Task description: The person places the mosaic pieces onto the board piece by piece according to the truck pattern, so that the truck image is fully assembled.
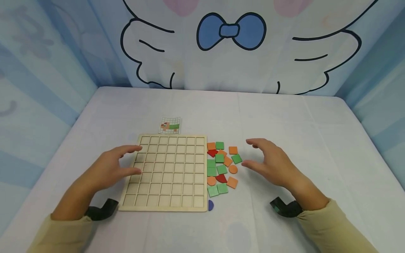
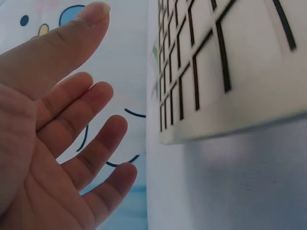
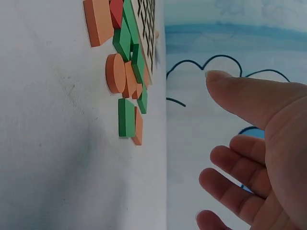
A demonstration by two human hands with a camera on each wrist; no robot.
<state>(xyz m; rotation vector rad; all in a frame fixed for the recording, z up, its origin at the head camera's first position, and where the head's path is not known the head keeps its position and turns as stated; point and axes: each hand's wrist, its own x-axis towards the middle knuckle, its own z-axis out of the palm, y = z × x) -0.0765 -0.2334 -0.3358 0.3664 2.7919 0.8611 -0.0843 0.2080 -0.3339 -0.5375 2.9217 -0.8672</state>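
The person's left hand [image 1: 105, 170], thumb and fingers spread, hovers at the left edge of the gridded wooden board [image 1: 164, 169], lower left of the head view's centre. The right hand [image 1: 276, 165], also spread, is right of centre, near orange, green and red tiles [image 1: 219, 158]. A picture card [image 1: 169, 125] lies above the board, a purple half-round tile [image 1: 210, 205] by its lower right corner.

From the left fingers [image 1: 130, 148] rightward, the board [image 1: 166, 172] lies on the table [image 1: 278, 119]. Left of the right fingers [image 1: 260, 142], tiles [image 1: 219, 158] lie along the board's right side, one apart, nearer the person. Beyond the left fingers, behind the board, lies the card [image 1: 169, 126].
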